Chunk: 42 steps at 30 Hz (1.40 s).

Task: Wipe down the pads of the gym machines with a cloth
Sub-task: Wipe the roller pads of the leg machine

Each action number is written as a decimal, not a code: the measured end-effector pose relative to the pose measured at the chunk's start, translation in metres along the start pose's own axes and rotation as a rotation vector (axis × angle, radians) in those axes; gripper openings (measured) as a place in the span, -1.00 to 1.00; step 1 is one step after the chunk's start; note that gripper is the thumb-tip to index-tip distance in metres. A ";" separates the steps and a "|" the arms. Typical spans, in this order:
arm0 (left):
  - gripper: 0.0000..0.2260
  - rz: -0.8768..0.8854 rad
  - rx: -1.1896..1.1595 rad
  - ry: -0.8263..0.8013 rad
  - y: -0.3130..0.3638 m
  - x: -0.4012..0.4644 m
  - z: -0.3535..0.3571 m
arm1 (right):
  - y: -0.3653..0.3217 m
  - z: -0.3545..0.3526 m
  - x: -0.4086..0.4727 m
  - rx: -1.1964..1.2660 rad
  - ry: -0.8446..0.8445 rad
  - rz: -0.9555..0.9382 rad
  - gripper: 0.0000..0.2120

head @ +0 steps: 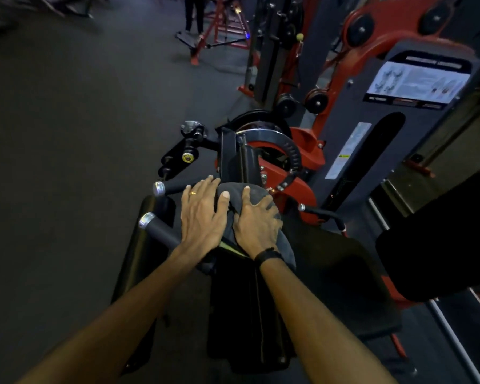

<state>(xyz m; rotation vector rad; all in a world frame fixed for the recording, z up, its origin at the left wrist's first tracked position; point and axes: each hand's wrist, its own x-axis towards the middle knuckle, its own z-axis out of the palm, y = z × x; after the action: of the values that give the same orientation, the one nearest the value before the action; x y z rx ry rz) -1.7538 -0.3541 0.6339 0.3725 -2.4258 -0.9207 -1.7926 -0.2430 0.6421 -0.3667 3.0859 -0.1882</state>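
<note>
Both hands press a dark cloth onto the pad: left hand flat, fingers straight; right hand spread over it. Wiping looks midway here. Farther machines likely remain.

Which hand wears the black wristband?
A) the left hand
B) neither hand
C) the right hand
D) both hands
C: the black wristband circles the wrist of the right hand, while the left hand shows only a ring on one finger.
</note>
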 end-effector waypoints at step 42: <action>-0.15 -0.405 -0.539 0.361 0.045 0.013 0.089 | 0.052 0.032 0.101 0.871 0.063 -0.308 -0.43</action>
<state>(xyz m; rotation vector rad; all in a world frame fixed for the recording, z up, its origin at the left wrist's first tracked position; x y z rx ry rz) -1.8172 -0.2792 0.6122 0.7619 -1.7177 -1.4826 -1.9010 -0.2203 0.6027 -0.7587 2.6144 -1.4744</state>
